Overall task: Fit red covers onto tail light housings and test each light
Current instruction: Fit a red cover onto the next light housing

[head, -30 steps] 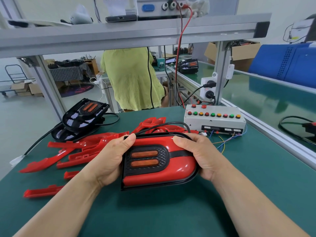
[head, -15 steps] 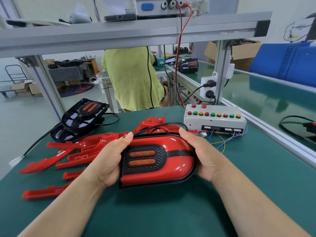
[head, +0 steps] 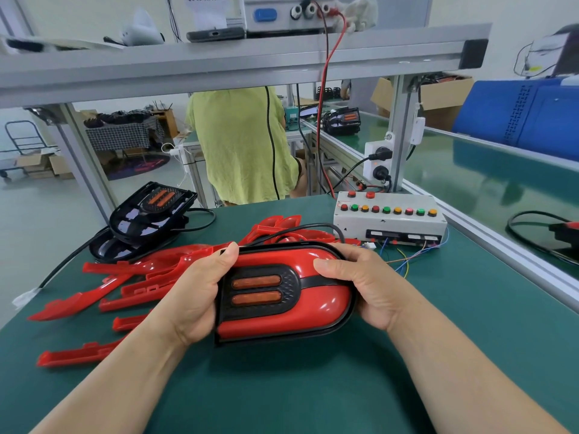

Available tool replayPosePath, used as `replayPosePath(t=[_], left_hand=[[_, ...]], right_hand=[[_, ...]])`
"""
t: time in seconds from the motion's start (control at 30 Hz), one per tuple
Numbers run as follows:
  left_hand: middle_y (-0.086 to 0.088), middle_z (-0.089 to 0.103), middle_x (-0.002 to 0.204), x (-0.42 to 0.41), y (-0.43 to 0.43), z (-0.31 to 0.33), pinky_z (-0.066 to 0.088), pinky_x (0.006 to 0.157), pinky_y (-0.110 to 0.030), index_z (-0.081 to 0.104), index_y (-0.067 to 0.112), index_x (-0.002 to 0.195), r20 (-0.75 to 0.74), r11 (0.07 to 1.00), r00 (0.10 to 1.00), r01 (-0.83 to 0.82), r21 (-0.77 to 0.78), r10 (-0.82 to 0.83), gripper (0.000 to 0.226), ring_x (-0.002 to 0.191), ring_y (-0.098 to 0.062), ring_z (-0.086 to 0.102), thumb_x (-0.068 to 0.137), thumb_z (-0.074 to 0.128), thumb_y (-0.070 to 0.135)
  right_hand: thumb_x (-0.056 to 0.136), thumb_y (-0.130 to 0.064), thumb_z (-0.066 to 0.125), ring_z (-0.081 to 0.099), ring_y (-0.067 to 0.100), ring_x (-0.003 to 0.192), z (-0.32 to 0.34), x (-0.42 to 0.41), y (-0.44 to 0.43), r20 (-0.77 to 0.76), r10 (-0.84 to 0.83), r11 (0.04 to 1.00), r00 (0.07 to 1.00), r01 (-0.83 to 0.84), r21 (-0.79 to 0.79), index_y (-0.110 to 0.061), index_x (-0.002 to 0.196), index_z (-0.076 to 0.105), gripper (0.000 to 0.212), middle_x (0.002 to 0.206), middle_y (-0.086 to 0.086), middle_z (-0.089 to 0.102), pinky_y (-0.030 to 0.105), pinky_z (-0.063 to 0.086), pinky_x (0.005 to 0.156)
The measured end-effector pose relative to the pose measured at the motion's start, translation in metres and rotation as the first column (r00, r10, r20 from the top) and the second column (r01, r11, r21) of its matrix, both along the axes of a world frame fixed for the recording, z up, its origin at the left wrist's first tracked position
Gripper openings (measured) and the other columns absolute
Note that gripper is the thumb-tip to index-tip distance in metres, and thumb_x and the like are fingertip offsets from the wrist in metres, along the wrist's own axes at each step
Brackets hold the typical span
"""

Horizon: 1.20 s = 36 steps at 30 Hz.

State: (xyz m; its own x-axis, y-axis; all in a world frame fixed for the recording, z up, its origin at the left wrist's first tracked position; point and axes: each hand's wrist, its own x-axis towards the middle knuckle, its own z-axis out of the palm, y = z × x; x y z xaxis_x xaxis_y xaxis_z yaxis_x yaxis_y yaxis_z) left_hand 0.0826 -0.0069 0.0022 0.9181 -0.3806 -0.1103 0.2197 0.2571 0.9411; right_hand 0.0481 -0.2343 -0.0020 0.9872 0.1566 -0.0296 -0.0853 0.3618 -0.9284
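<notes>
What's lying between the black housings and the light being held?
A pile of loose red covers on the green bench, per the head view.

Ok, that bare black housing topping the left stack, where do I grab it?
Probably across the raised, squared far end of the black housing, coming from above: it lies tilted on a second housing, so that rim stands clear, while red covers crowd its near side.

Black tail light housing [head: 283, 335] wearing glossy red cover [head: 316, 296], 2 orange lenses [head: 256, 289]
</notes>
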Motion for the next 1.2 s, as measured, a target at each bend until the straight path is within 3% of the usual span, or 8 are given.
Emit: replayPosePath(t=[0.17, 0.27, 0.43, 0.53, 0.63, 0.8, 1.0, 1.2], left_hand=[[-0.028, 0.066, 0.12, 0.0, 0.004, 0.007, 0.059, 0.077, -0.047, 0.071, 0.004, 0.116, -0.032, 0.998, 0.998, 0.056, -0.028, -0.057, 0.05, 0.106, -0.043, 0.067, 0.093, 0.048, 0.042], [-0.028, 0.065, 0.122, 0.0, 0.004, 0.008, 0.059, 0.078, -0.046, 0.071, 0.003, 0.117, -0.08, 0.996, 0.994, 0.068, -0.052, -0.072, 0.049, 0.108, -0.042, 0.066, 0.092, 0.048, 0.039], [-0.027, 0.067, 0.117, -0.002, 0.004, 0.011, 0.06, 0.074, -0.043, 0.073, 0.004, 0.112, -0.111, 0.993, 0.987, 0.118, -0.029, -0.12, 0.046, 0.102, -0.04, 0.069, 0.09, 0.05, 0.036], [-0.028, 0.068, 0.115, -0.006, 0.001, 0.011, 0.06, 0.073, -0.042, 0.073, 0.003, 0.111, -0.112, 0.986, 0.981, 0.164, 0.034, -0.159, 0.045, 0.099, -0.039, 0.07, 0.091, 0.05, 0.035], [-0.03, 0.064, 0.121, -0.01, -0.006, 0.008, 0.058, 0.079, -0.048, 0.069, 0.002, 0.118, -0.1, 0.973, 0.97, 0.226, 0.036, -0.222, 0.043, 0.107, -0.043, 0.066, 0.097, 0.047, 0.031], [-0.033, 0.061, 0.124, -0.015, -0.011, 0.004, 0.057, 0.079, -0.052, 0.063, -0.001, 0.123, -0.094, 0.959, 0.955, 0.285, 0.012, -0.282, 0.041, 0.108, -0.047, 0.065, 0.095, 0.05, 0.026], [-0.021, 0.07, 0.098, -0.014, -0.012, 0.003, 0.059, 0.071, -0.041, 0.07, 0.008, 0.102, 0.077, 0.962, 0.992, 0.072, 0.263, -0.096, 0.019, 0.083, -0.03, 0.069, 0.091, 0.061, 0.02], [0.013, 0.071, 0.086, -0.005, -0.01, -0.006, 0.045, 0.079, -0.018, 0.072, 0.029, 0.088, 0.498, 0.765, 0.867, -0.304, 0.568, -0.025, 0.005, 0.079, 0.002, 0.064, 0.088, 0.072, 0.024]], right_hand=[[0.079, -0.026, 0.07, 0.072, 0.028, 0.09, 0.0, 0.0, 0.002, -0.006, 0.04, 0.996, 0.999, -0.039, 0.077, -0.008, 0.11, 0.074, 0.036, 0.112, 0.02, 0.072, 0.041, 0.061, 0.08], [0.084, -0.049, 0.058, 0.073, 0.022, 0.093, 0.005, 0.001, -0.001, -0.032, 0.041, 0.994, 0.999, -0.038, 0.104, -0.022, 0.105, 0.078, 0.04, 0.107, 0.008, 0.075, 0.036, 0.061, 0.075], [0.102, -0.046, 0.047, 0.066, 0.024, 0.088, 0.006, 0.008, -0.011, -0.023, -0.139, 0.988, 0.99, 0.14, 0.069, -0.019, 0.128, 0.059, 0.04, 0.108, 0.011, 0.066, 0.04, 0.057, 0.081], [0.104, -0.025, 0.046, 0.056, 0.013, 0.067, 0.008, 0.011, -0.015, 0.001, -0.36, 0.93, 0.933, 0.359, 0.078, -0.024, 0.121, 0.048, 0.017, 0.094, 0.012, 0.055, 0.028, 0.05, 0.062], [0.102, -0.017, 0.047, 0.059, 0.009, 0.055, 0.005, 0.012, -0.019, 0.013, -0.472, 0.871, 0.881, 0.469, -0.147, -0.003, 0.097, 0.065, 0.023, 0.077, 0.011, 0.07, 0.018, 0.048, 0.049], [0.098, -0.019, 0.056, 0.05, 0.006, 0.045, 0.003, 0.012, -0.024, 0.054, -0.483, 0.846, 0.874, 0.482, -0.228, -0.013, 0.064, 0.062, 0.035, 0.059, -0.001, 0.064, 0.018, 0.038, 0.045], [0.097, -0.014, 0.056, 0.047, 0.007, 0.044, 0.001, 0.011, -0.025, 0.06, -0.451, 0.853, 0.891, 0.45, -0.265, -0.019, 0.063, 0.065, 0.036, 0.058, -0.002, 0.06, 0.017, 0.036, 0.041], [0.098, -0.01, 0.053, 0.06, 0.007, 0.05, -0.003, 0.014, -0.021, 0.093, -0.479, 0.815, 0.873, 0.482, -0.321, -0.014, 0.071, 0.069, 0.032, 0.061, 0.0, 0.066, 0.018, 0.048, 0.046]])
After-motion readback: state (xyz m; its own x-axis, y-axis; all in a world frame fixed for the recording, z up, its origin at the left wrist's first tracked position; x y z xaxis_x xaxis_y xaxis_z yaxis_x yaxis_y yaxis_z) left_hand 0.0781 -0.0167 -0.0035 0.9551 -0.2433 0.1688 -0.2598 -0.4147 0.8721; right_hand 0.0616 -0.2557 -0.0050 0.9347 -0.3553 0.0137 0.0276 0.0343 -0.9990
